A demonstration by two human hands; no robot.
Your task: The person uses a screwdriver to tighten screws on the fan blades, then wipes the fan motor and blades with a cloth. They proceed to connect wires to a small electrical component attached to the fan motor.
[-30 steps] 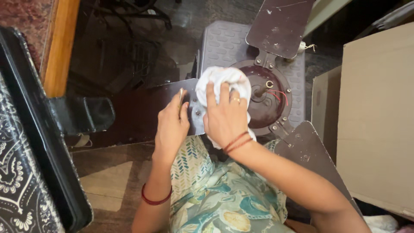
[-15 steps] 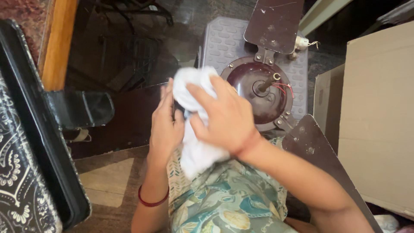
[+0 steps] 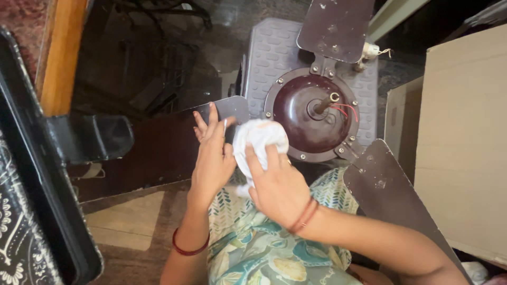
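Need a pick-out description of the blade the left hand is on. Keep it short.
Start at the round maroon fan motor on the grey ribbed stool; three dark brown blades spread from it. The wanted blade runs toward the left of the picture, under the left hand. Unlike the other two, it has the white cloth bunched at its motor end, under the right hand.

A ceiling fan (image 3: pixel 317 113) is laid on a plastic stool (image 3: pixel 274 50), with a cardboard box (image 3: pixel 459 142) to its right. A cloth (image 3: pixel 260 140) is pressed against the motor housing's near-left edge by the right hand (image 3: pixel 277 187); the left hand (image 3: pixel 214 155) is placed just left of it, on the left blade (image 3: pixel 158 148).
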